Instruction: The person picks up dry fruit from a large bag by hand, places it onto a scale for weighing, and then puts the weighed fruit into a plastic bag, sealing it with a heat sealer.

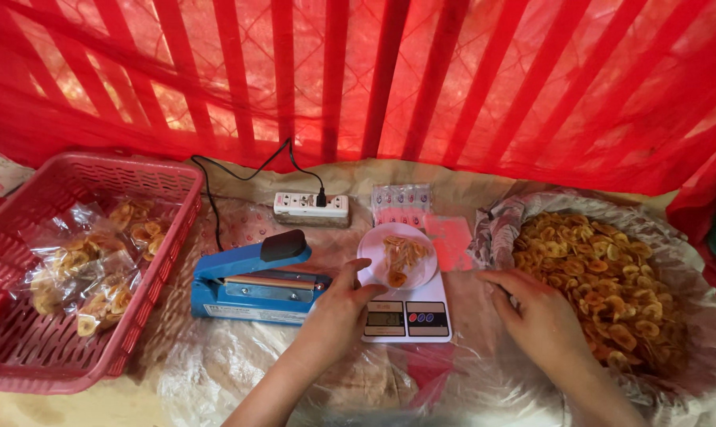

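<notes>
Red mesh netting (pixel 453 71) with red slats hangs across the back; below it lies a work surface covered in crinkled clear plastic sheeting (pixel 215 364).

Item 1: white plate (pixel 397 257) holding a few banana chips, set on a white digital kitchen scale (pixel 409 312) at centre frame. Display and buttons face the person.

Item 2: left hand (pixel 338 312), at 8 o'clock from the plate, thumb and forefinger pinched on the plate's near-left rim; remaining fingers curled.

Item 3: right hand (pixel 536 312), at 4 o'clock from the plate, palm down, fingers loosely bent and apart, fingertips at the near-left edge of the chip sack; whether it holds any chips cannot be told.

Item 4: large plastic-lined sack (pixel 690 277) at 3 o'clock from the scale, mouth rolled open, filled with loose banana chips (pixel 603 277).

Item 5: stack of empty clear pouches with pink print (pixel 421 209), at 12 o'clock from the plate, just beside it.

Item 6: blue impulse heat sealer (pixel 251 281), black handle, at 9 o'clock from the scale, near the left hand.

Item 7: white power strip (pixel 310 207) at 11 o'clock, black plug and cable attached.

Item 8: pink plastic basket (pixel 26 348), far at 9 o'clock, containing sealed bags of banana chips (pixel 89 269).
</notes>
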